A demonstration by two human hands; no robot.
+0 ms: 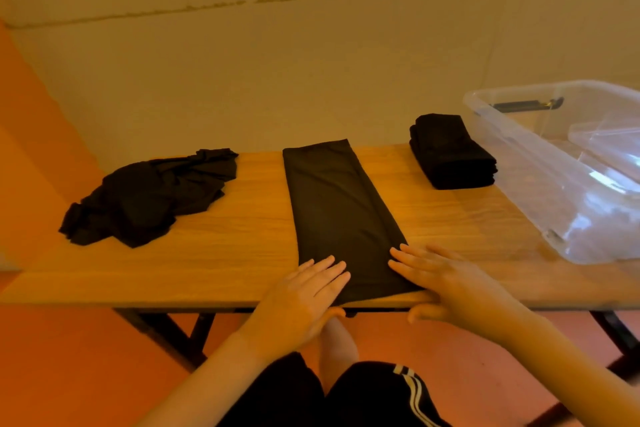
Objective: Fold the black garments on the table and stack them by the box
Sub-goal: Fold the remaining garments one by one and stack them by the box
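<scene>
Pressing flat on the near end of a long folded black garment (337, 215), both hands work at the front edge of the wooden table (225, 253). The left hand (304, 295) lies palm down with straight fingers close together on the cloth's near left corner; the right hand (446, 281) rests on the near right corner with fingers straight and slightly spread, its thumb hanging over the table's front edge. The garment runs as a narrow strip from front edge to back edge, its near end slightly overhanging. Bare wood lies open on either side of it.

One crumpled heap of black garments (152, 194) sits toward the back left corner, well apart from the strip. One stack of folded black garments (450, 152) stands near the back edge, just beside the one clear plastic box (519, 149) at the right end; how many pieces the stack holds cannot be told. No readable writing shows anywhere.
</scene>
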